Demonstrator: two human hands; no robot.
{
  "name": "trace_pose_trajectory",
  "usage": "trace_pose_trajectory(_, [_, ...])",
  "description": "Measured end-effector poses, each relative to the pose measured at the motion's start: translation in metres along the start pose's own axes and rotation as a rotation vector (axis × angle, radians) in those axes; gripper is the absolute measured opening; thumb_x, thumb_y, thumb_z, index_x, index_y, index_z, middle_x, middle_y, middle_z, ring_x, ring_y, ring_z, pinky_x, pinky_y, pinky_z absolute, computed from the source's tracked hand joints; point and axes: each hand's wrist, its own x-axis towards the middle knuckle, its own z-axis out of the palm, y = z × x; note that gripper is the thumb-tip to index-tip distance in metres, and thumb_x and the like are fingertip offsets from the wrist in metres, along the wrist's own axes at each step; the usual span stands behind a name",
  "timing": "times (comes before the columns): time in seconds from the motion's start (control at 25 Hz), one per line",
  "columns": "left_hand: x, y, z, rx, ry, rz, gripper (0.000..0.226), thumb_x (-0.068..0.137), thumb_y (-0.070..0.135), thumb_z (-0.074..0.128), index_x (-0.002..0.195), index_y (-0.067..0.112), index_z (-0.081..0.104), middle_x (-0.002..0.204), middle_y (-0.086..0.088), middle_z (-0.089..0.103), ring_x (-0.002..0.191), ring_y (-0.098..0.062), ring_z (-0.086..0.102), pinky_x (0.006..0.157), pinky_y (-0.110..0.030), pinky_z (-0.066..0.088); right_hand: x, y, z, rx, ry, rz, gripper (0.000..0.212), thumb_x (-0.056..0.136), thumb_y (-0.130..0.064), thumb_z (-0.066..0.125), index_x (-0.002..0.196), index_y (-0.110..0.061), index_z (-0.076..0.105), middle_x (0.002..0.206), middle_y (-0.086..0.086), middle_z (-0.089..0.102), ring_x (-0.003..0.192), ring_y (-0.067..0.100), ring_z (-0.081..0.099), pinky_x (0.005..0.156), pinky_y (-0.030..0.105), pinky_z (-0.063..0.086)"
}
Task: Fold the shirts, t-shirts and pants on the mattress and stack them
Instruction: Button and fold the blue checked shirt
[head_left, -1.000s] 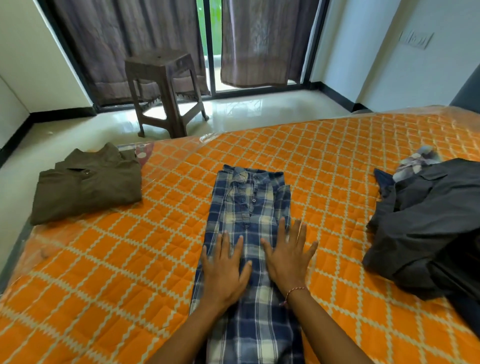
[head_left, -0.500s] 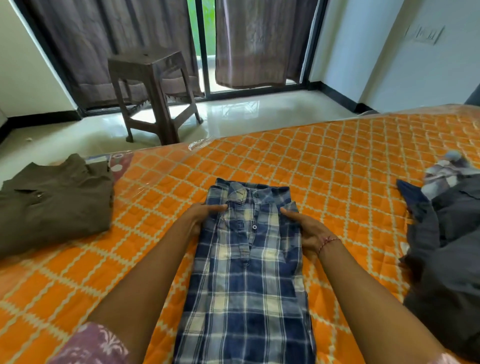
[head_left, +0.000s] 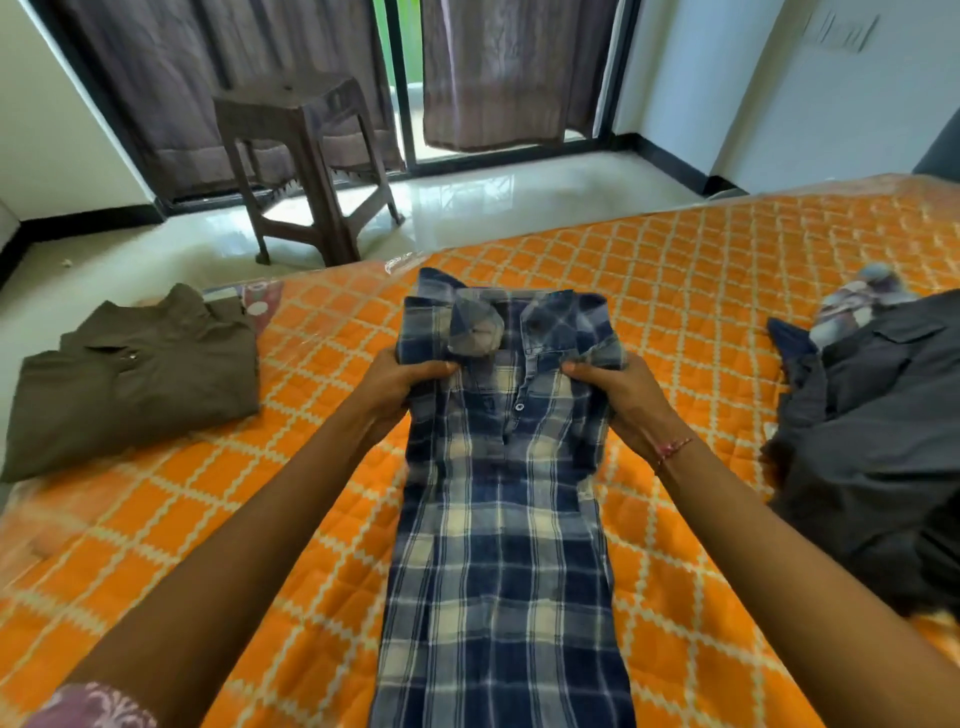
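Both hands (head_left: 400, 382) on plaid shirt (head_left: 501, 519), seemingly lifted.

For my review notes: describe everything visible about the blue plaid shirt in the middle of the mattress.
The blue plaid shirt is a navy, blue and cream check in a soft woven-looking fabric, with a collar and a buttoned placket facing up. Folded into a long narrow strip, it lies on the orange quilted mattress, running from the collar towards the camera. The left hand and right hand grip its shoulders, lifting the collar end slightly and bunching the cloth there.
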Motion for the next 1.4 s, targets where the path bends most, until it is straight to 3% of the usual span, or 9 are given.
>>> trace_pose_trajectory(0.2, [-0.11, -0.043, -0.033, 0.446, -0.2, 0.106, 0.027, 0.082, 0.005, 0.067, 0.108, 0.008, 0.065, 0.096, 0.005, 0.071, 0.087, -0.001, 0.063, 0.082, -0.027, 0.053, -0.129, 0.028, -0.006, -0.249, -0.204, -0.018, 0.026, 0.079, 0.01, 0.06, 0.077, -0.013, 0.071, 0.062, -0.015, 0.069, 0.064, -0.005, 0.064, 0.063, 0.016, 0.05])
trace_pose_trajectory(0.36, [-0.158, -0.104, -0.065, 1.608, -0.37, 0.549, 0.072, 0.076, 0.023, 0.075, 0.14, 0.026, 0.043, 0.138, 0.0, 0.052, 0.126, -0.015, 0.05, 0.105, -0.045, 0.03, -0.168, 0.079, -0.029, -0.98, -0.353, -0.115, 0.064, 0.077, 0.017, 0.045, 0.117, -0.032, 0.059, 0.135, -0.001, 0.055, 0.134, 0.011, 0.041, 0.112, 0.046, 0.033])
trace_pose_trajectory(0.48, [-0.177, -0.106, -0.058, 1.725, -0.423, 0.741, 0.081, 0.064, 0.021, 0.084, 0.135, 0.021, 0.046, 0.131, -0.006, 0.059, 0.117, -0.022, 0.059, 0.095, -0.039, 0.044, -0.181, 0.087, -0.02, -1.423, -0.483, -0.429, 0.08, 0.081, 0.012, 0.049, 0.147, -0.028, 0.029, 0.155, -0.003, 0.019, 0.145, 0.019, 0.015, 0.118, 0.051, 0.014])
trace_pose_trajectory(0.56, [-0.182, -0.092, -0.048, 1.594, -0.385, 0.838, 0.078, 0.05, 0.011, 0.09, 0.123, 0.018, 0.062, 0.115, -0.004, 0.069, 0.102, -0.019, 0.068, 0.083, -0.035, 0.054, -0.19, 0.086, -0.014, -1.329, -0.473, -0.522, 0.068, 0.079, 0.012, 0.042, 0.139, -0.02, 0.047, 0.147, 0.004, 0.041, 0.14, 0.026, 0.032, 0.112, 0.053, 0.03])
trace_pose_trajectory(0.68, [-0.189, -0.07, -0.031, 1.444, -0.294, 0.684, 0.073, 0.042, 0.007, 0.094, 0.111, 0.016, 0.07, 0.094, -0.002, 0.074, 0.078, -0.022, 0.072, 0.062, -0.029, 0.055, -0.193, 0.073, -0.021, -1.088, -0.209, -0.358, 0.07, 0.073, 0.019, 0.034, 0.129, -0.017, 0.059, 0.135, 0.007, 0.056, 0.134, 0.024, 0.043, 0.106, 0.043, 0.042])
trace_pose_trajectory(0.88, [-0.201, -0.055, -0.024, 1.642, -0.886, 0.005, 0.072, 0.087, 0.046, 0.059, 0.148, 0.025, 0.029, 0.158, 0.003, 0.013, 0.143, -0.017, 0.019, 0.111, -0.048, 0.023, -0.191, 0.057, -0.034, -1.519, -0.625, -0.158, 0.064, 0.086, 0.012, 0.037, 0.135, -0.026, 0.051, 0.149, -0.001, 0.04, 0.139, 0.02, 0.034, 0.109, 0.044, 0.032])
trace_pose_trajectory(1.08, [-0.208, -0.081, 0.007, 1.553, -0.177, 0.404, 0.033, 0.088, 0.038, 0.059, 0.111, 0.015, 0.061, 0.109, -0.002, 0.06, 0.101, -0.021, 0.057, 0.083, -0.034, 0.039, -0.187, 0.054, 0.031, -1.354, -0.371, -0.335, 0.056, 0.091, -0.039, 0.056, 0.142, -0.021, 0.04, 0.138, 0.002, 0.049, 0.123, 0.023, 0.047, 0.099, 0.037, 0.041])
trace_pose_trajectory(1.24, [-0.207, -0.107, 0.028, 1.627, -0.059, 0.374, 0.033, 0.063, 0.048, 0.072, 0.076, 0.018, 0.066, 0.077, 0.0, 0.061, 0.073, -0.019, 0.061, 0.063, -0.032, 0.047, -0.186, 0.083, 0.051, -1.377, -0.242, -0.365, 0.035, 0.093, -0.023, 0.051, 0.125, -0.012, 0.057, 0.125, 0.007, 0.059, 0.113, 0.028, 0.054, 0.089, 0.037, 0.043])
trace_pose_trajectory(1.4, [-0.211, -0.109, 0.035, 1.693, 0.077, 0.451, 0.017, 0.059, 0.016, 0.079, 0.063, 0.018, 0.062, 0.065, 0.0, 0.059, 0.067, -0.021, 0.06, 0.083, -0.042, 0.041, -0.188, 0.074, 0.046, -1.099, 0.024, -0.335, 0.022, 0.095, -0.016, 0.051, 0.104, -0.011, 0.07, 0.093, 0.008, 0.071, 0.084, 0.028, 0.064, 0.062, 0.032, 0.044])
